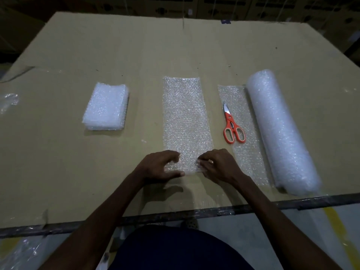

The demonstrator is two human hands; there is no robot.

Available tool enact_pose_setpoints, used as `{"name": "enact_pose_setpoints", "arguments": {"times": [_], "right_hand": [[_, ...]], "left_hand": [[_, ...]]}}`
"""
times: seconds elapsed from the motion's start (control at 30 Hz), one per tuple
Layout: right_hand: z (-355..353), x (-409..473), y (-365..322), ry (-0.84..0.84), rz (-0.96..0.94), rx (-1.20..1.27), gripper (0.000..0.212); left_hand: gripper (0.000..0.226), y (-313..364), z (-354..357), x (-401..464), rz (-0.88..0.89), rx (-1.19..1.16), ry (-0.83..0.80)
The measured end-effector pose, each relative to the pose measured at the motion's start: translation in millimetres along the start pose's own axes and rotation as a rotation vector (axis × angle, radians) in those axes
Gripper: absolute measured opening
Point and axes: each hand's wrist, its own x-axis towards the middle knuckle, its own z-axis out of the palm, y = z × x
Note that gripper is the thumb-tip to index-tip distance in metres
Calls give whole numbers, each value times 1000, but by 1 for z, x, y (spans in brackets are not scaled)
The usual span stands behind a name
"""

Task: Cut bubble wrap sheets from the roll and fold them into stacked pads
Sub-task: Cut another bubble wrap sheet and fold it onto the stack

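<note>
A cut bubble wrap sheet [185,114] lies flat and lengthwise in the middle of the cardboard-covered table [97,182]. My left hand [159,167] and my right hand [216,165] both pinch its near edge, which is lifted slightly off the table. The bubble wrap roll [280,133] lies at the right, with a loose flap [243,121] unrolled beside it. Orange-handled scissors [232,126] rest closed on that flap. A stack of folded pads [106,109] sits at the left.
A scrap of clear plastic [8,102] lies at the far left edge. The table's dark front rim [194,213] runs just below my arms. Dark cardboard boxes [214,6] stand beyond the far edge.
</note>
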Motion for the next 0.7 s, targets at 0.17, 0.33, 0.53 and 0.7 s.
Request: {"name": "enact_pose_setpoints", "arguments": {"times": [0.17, 0.33, 0.53, 0.7], "right_hand": [[-16, 11, 8, -68, 86, 139, 21], [-13, 10, 12, -294, -55, 62, 36], [-8, 13, 12, -256, -90, 122, 15], [-20, 29, 24, -284, 27, 365, 11]], "left_hand": [[56, -2, -4, 4, 46, 17, -149], [42, -6, 4, 3, 33, 87, -151], [73, 14, 5, -4, -80, 29, -53], [50, 23, 6, 7, -177, -39, 130]]}}
